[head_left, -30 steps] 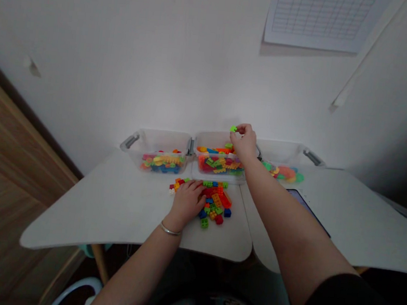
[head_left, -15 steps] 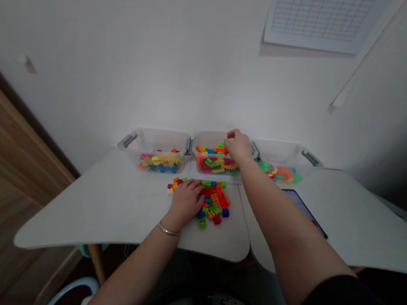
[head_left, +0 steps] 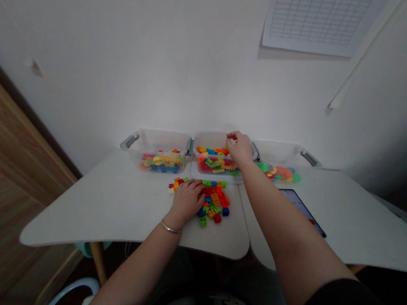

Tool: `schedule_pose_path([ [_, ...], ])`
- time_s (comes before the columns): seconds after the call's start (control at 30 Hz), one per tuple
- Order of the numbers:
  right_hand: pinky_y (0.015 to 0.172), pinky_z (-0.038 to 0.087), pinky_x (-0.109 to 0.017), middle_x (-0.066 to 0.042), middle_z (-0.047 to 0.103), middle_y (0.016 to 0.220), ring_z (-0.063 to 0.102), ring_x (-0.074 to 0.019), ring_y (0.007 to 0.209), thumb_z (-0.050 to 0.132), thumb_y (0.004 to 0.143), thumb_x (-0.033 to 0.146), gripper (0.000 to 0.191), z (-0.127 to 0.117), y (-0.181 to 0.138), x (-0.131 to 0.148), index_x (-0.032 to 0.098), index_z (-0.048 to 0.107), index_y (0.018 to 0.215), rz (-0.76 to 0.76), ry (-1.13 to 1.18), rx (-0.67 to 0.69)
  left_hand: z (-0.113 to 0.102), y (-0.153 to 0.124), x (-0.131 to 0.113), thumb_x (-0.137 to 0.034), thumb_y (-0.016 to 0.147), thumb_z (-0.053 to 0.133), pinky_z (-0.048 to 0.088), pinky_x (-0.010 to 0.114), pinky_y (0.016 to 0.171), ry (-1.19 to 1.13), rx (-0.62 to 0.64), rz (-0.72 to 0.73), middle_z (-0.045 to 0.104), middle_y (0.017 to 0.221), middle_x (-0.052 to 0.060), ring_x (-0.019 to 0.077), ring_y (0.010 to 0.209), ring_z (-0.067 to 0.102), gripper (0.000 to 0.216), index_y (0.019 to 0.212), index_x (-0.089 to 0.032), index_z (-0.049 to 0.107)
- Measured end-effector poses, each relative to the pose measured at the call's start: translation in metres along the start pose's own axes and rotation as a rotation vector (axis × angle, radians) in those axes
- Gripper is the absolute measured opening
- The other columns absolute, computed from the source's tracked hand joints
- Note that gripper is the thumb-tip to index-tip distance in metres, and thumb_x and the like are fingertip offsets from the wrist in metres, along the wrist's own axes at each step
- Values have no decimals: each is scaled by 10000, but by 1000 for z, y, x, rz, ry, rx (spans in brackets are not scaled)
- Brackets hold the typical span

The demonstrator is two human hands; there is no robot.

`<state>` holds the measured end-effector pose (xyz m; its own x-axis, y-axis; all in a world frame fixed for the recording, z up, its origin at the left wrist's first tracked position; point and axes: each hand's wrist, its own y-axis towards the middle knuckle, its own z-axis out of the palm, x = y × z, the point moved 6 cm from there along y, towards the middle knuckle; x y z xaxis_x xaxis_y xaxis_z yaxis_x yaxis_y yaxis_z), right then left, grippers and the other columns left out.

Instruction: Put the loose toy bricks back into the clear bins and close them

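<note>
A pile of small coloured bricks [head_left: 215, 203] lies on the white table [head_left: 111, 201], in front of three clear bins. My left hand [head_left: 187, 198] rests on the pile's left side with its fingers loosely bent over the bricks; a thin bracelet is on the wrist. My right hand [head_left: 239, 147] reaches over the middle bin [head_left: 208, 135], which holds many bricks. Its fingertips are pinched together just above the contents, and I cannot make out what, if anything, is between them.
The left bin [head_left: 161, 134] holds bricks and the right bin [head_left: 280, 147] holds round coloured pieces. A dark phone [head_left: 302, 210] lies to the right of my forearm. A wooden panel [head_left: 2, 160] stands at the left, and a gridded sheet [head_left: 319, 19] hangs on the wall.
My right hand held a green brick up above the middle bin, then dropped down into the bin; the green brick no longer shows in its fingers. My left hand has stayed on the pile.
</note>
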<state>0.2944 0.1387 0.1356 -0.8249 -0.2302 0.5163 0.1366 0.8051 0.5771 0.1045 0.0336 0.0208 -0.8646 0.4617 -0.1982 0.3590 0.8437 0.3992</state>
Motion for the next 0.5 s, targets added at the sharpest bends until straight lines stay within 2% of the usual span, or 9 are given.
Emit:
schedule_pose_path([
  [0.17,876,465,-370,-65,684,1012,593,-219,958,510,862,264,199,0,2,0,216,648,997,-56,54,-8,0,0,0,-262,887,526,426,454,1058,-4,-11,2,648,1294,67,255,1200,553,311,1142,-217,697],
  [0.3,919,448,-377,-82,674,1023,578,-228,981,483,844,203,213,-7,-6,8,198,642,985,-170,60,-61,0,1,0,-269,888,524,429,456,1055,1,-9,4,649,1292,64,259,1192,554,314,1146,-217,695],
  [0.4,986,415,-398,-95,672,1041,560,-241,1049,488,834,178,223,-16,-30,14,186,650,987,-330,74,-104,-1,2,-1,-257,881,529,434,449,1052,1,-4,10,655,1279,66,258,1182,556,307,1132,-211,701],
  [0.5,998,408,-424,-93,683,1033,565,-251,1048,499,835,155,227,-8,-69,13,198,674,975,-492,56,31,-1,3,-2,-255,884,527,436,446,1048,1,-8,21,654,1277,72,255,1175,559,302,1126,-205,701],
])
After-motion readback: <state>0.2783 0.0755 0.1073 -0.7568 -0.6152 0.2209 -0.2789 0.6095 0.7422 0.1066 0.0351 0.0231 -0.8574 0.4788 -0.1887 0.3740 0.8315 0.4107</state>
